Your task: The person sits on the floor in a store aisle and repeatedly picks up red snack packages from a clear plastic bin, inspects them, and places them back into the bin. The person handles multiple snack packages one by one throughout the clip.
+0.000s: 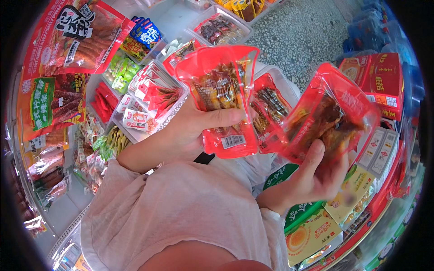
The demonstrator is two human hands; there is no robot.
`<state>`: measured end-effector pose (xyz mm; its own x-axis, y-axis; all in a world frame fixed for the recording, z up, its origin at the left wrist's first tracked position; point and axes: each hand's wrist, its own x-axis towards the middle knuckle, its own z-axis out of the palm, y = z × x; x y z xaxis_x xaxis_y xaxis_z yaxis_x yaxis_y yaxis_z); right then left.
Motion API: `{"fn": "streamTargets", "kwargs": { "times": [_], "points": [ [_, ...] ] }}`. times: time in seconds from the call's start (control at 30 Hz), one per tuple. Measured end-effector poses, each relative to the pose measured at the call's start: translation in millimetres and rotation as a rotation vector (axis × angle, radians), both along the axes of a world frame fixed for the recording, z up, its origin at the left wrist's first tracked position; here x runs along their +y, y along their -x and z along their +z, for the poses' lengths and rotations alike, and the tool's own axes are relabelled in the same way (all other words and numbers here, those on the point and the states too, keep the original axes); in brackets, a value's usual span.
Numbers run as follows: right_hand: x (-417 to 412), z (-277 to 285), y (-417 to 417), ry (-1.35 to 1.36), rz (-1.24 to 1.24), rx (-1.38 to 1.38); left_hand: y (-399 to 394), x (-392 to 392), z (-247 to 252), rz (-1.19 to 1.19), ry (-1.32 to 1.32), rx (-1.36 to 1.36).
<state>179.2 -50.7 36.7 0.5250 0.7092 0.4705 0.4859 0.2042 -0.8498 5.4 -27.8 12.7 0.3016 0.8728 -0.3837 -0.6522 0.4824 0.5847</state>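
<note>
My left hand (206,125) grips red-edged clear pouches of brown packaged meat (222,84), its thumb lying across the front above a barcode. In my right hand (315,169) is another red-bordered pouch with dark brown meat (332,118), tilted, the thumb pressed on its face. Between the two hands a further red pouch (271,98) shows; its lower part meets the held pouches, and I cannot tell which hand bears it. Behind that one is the edge of a translucent plastic bin (288,79).
On the left, snack bins hold red-white packets (152,84), green packets (122,73) and blue packets (147,32). Large red snack bags (78,37) hang at upper left. Cartons (312,233) and a red box (376,84) stand at right. Speckled floor (288,37) lies beyond.
</note>
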Motion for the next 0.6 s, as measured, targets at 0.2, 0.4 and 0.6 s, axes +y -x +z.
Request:
{"fn": "streamTargets", "kwargs": {
  "times": [0.2, 0.4, 0.6],
  "points": [
    [0, 14, 23, -0.079, 0.397, -1.094, -10, -1, -14, 0.064, -0.206, -0.117],
    [-3, 8, 37, 0.006, 0.367, -0.955, -3, -6, -13, -0.028, -0.136, 0.003],
    [7, 7, 30, 0.077, 0.635, -0.527, -7, -1, -30, 0.0, -0.12, -0.166]
  ]
}}
